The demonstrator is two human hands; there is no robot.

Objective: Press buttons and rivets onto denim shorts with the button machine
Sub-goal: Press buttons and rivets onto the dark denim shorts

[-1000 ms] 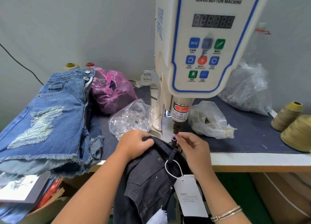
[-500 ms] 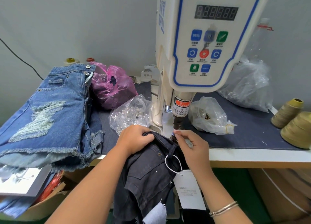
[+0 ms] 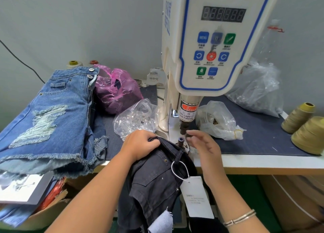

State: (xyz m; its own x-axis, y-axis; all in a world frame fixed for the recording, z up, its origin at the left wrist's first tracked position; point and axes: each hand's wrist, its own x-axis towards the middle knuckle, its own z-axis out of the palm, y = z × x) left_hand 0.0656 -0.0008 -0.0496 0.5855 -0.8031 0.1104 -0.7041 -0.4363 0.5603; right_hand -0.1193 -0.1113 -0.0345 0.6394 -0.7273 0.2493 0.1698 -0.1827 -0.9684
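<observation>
Dark grey denim shorts (image 3: 154, 180) with a white hang tag (image 3: 196, 197) hang over the table's front edge, their waistband up at the button machine (image 3: 210, 40). My left hand (image 3: 140, 145) grips the bunched waistband just left of the lower die (image 3: 180, 141), which stands uncovered with a small dark piece on it. Directly above hangs the upper punch (image 3: 183, 127). My right hand (image 3: 205, 145) hovers to the right of the die, fingers loosely extended toward the punch tip and slightly blurred, with nothing plainly held.
A stack of ripped blue denim shorts (image 3: 52, 119) lies on the left. A pink bag (image 3: 117, 90), a clear bag of metal parts (image 3: 136, 120) and two more clear bags (image 3: 217, 120) (image 3: 257, 89) flank the machine. Thread cones (image 3: 310, 134) stand at the right.
My right hand has let go at the lower die and lifted up and to the right, uncovering it. The left hand keeps its grip on the waistband.
</observation>
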